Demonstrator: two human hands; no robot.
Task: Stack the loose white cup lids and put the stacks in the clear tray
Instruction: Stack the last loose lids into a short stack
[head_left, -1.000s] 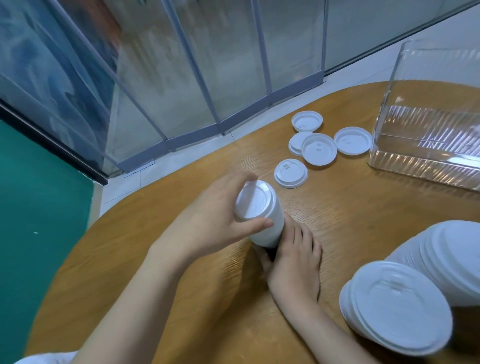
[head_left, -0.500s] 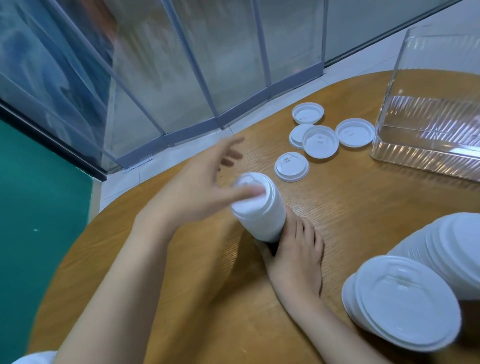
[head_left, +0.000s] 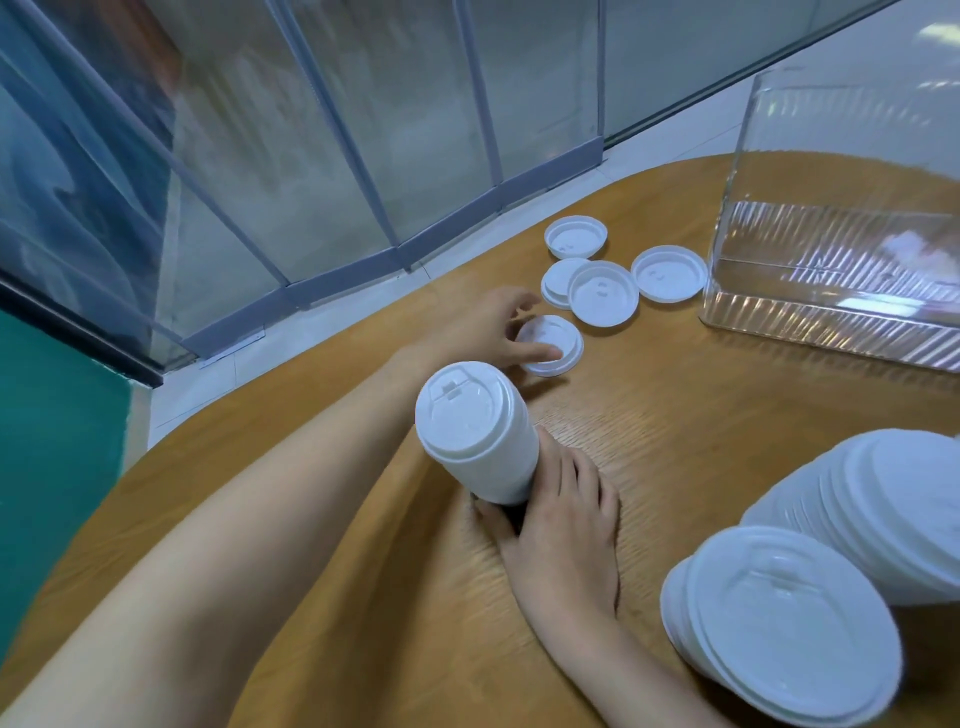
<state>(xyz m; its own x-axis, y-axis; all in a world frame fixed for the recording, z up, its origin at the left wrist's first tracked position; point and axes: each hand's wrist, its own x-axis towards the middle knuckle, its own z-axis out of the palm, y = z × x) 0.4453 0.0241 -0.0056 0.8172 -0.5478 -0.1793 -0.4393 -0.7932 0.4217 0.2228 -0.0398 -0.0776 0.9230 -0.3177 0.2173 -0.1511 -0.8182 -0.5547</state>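
At frame centre the left hand (head_left: 498, 332) pinches 1 loose lid (head_left: 550, 345) on the desk (head_left: 675, 415), the right hand (head_left: 563, 519) grasps the standing stack (head_left: 478, 431) just below it, so stacking is underway, 4 lids (head_left: 602, 293) await, and the clear tray (head_left: 836, 270) sits upper right.

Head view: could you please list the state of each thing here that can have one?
left hand: reaching out, fingers on the nearest loose lid, which lies flat on the table
right hand: gripping the base of the lid stack, which is tilted
four other loose lids: flat on the table, two overlapping
clear tray: upright, no stacks visible inside
two finished stacks: lying on their sides
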